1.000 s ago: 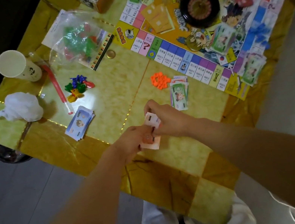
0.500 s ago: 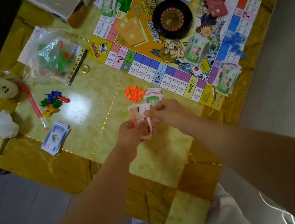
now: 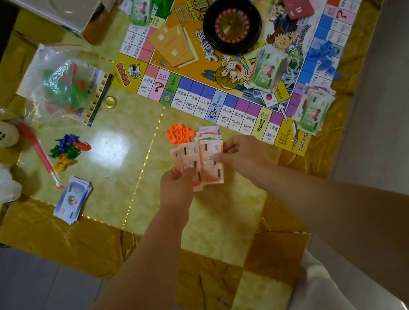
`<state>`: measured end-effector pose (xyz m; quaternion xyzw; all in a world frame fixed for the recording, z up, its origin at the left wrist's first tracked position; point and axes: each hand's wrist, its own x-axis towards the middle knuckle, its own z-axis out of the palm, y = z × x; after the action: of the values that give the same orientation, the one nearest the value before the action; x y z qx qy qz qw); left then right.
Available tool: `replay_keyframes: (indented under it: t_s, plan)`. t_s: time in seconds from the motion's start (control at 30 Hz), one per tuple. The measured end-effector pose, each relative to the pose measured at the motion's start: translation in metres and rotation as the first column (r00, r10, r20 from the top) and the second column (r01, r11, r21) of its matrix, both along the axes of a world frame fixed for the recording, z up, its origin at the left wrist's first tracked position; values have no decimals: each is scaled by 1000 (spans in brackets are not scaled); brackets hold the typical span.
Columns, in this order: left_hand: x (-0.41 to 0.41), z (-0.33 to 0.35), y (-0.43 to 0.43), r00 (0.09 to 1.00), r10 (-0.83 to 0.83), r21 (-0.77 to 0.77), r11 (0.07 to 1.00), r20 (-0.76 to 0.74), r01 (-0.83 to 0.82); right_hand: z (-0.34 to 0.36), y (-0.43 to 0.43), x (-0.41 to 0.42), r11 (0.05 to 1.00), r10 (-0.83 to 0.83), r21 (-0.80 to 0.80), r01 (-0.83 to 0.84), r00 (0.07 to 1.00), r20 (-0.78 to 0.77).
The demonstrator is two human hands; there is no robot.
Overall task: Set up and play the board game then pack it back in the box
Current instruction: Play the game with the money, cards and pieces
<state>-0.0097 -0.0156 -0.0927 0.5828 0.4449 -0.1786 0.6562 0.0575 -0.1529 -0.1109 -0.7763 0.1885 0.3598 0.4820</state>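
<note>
The left hand (image 3: pixel 175 181) is at frame centre, its grip closed round the lower end of a fan of orange banknotes (image 3: pixel 205 160) held just above the tabletop (image 3: pixel 121 153). The right hand (image 3: pixel 242 156) is just right of the fan; its grip is narrow, thumb and fingertips pinching the right edge of the outermost note.

Directly above the fan, a pile of orange houses (image 3: pixel 180 133) lies on the tabletop, touching a small stack of mixed notes (image 3: pixel 207 132). The game board (image 3: pixel 187 86) fills the upper right of the frame and carries a black roulette wheel (image 3: pixel 231 24), card decks and several stacks of green notes.

At centre left lie a stack of blue notes (image 3: pixel 73 199) and a cluster of coloured pawns (image 3: pixel 69 151), well apart from the hands. A clear plastic bag (image 3: pixel 62 84) of green and red pieces lies at upper left. The game box (image 3: pixel 73 5) sits at the top edge, left of the board.
</note>
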Motion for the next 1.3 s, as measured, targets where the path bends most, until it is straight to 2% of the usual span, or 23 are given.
replay_keyframes:
  t_s: [0.07,0.17,0.37,0.43,0.5,0.57,0.63,0.77,0.97,1.03,1.3]
  plan:
    - [-2,-5,7,999,36,108,993,14,-38,-7,1,3,1000,2,-23,-2,1000,3]
    - [-4,-9,17,998,63,158,985,4,-63,-17,8,5,993,64,-99,-58,996,60]
    - [1,-10,19,999,50,20,999,2,-50,-19,18,5,894,267,-417,-162,941,208]
    - [4,-8,17,998,56,-2,998,-15,-56,-14,17,6,921,222,-371,-120,943,247]
    - [9,-5,12,998,52,-15,999,-25,-52,-8,13,7,967,165,-233,-106,954,249]
    - [16,-1,5,999,47,-27,998,-22,-48,-1,11,9,996,81,13,-84,985,150]
    - [26,6,-5,1000,28,-44,999,-13,-29,-2,5,14,989,112,90,-120,989,92]
    - [56,11,-31,999,-29,-52,998,-24,27,3,-20,41,997,51,47,-61,981,186]
    - [108,19,-79,993,-105,-24,994,-52,104,15,-76,81,997,69,27,-73,989,131]
    - [123,20,-97,984,-165,-8,986,-70,165,20,-101,91,1000,19,3,-19,992,128]
    - [157,2,-159,945,-287,39,954,-154,296,-6,-190,100,946,-101,-304,114,993,57]
